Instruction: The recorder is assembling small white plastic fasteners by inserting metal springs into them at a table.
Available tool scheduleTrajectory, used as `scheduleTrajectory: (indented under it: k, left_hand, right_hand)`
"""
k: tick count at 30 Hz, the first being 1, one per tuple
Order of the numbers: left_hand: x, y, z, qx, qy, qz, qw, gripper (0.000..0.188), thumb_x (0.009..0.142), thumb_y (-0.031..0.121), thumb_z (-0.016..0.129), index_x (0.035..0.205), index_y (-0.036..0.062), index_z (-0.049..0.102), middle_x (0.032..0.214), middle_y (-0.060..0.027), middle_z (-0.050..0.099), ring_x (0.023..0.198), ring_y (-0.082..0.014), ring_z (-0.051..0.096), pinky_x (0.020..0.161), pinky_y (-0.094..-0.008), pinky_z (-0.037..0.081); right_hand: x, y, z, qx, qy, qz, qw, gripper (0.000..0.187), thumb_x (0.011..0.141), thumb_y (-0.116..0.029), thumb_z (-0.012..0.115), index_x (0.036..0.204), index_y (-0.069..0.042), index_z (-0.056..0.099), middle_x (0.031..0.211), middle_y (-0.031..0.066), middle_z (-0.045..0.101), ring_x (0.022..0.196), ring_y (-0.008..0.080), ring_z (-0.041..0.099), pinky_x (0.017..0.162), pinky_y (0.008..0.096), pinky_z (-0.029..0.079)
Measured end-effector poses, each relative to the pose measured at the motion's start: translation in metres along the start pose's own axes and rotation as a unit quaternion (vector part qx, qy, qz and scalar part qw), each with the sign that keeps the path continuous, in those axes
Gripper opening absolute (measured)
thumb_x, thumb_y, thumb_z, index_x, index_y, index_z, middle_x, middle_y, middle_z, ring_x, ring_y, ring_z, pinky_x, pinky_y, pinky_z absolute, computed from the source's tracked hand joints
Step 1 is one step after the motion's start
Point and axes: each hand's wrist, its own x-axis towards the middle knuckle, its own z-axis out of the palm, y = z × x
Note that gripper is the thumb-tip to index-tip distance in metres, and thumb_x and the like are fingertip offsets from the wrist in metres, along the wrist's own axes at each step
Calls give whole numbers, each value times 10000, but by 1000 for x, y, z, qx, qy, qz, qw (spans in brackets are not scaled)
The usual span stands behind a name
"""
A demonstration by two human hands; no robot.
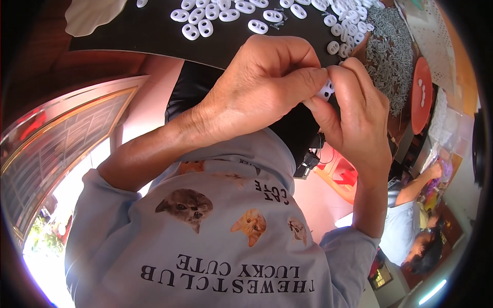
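Observation:
My left hand [272,90] and my right hand [354,110] meet in front of my chest, just off the near edge of the dark work surface [154,38]. Thumbs and fingertips of both are closed on a small white two-holed cord lock piece [326,91], mostly covered by the fingers. Beyond my left hand lie several loose white oval two-holed pieces [229,15]. Smaller rounded white pieces [333,47] are heaped past my right hand. To their right spreads a big pile of small metal springs [385,56]. A few springs [280,24] lie among the oval pieces.
A red-orange oval tray [421,110] with a few white pieces is at the right. A pale wavy-edged dish [92,18] sits at the far left. Beyond my right arm are a red plastic stool [339,172] and another person [403,228], one arm stretched forward.

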Motion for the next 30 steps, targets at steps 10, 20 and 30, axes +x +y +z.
scheduleTrajectory:
  k: [10, 20, 30]
  left_hand:
    - [2, -5, -1, 48, -14, 34, 998, 130, 957, 88, 559, 889, -10, 612, 762, 21, 562, 731, -28, 488, 625, -191, 383]
    - [2, -7, -2, 58, -32, 51, 997, 124, 963, 75, 535, 885, -7, 584, 766, 25, 529, 741, -28, 469, 638, -193, 378]
    - [3, -4, -2, 26, -29, 16, 999, 154, 971, 110, 502, 868, 20, 572, 758, 42, 491, 723, -25, 421, 628, -192, 338]
  right_hand:
    - [-1, 1, 1, 45, -25, 14, 999, 287, 873, -215, 682, 948, 19, 534, 806, 134, 486, 610, 331, 519, 512, 389, 425]
    - [-2, 2, 3, 52, -31, 7, 998, 255, 882, -178, 659, 955, 25, 522, 843, 153, 516, 660, 362, 542, 561, 412, 448]
    - [1, -1, 6, 24, -37, 22, 999, 353, 920, -328, 603, 940, 13, 515, 835, 156, 511, 657, 359, 559, 563, 414, 458]
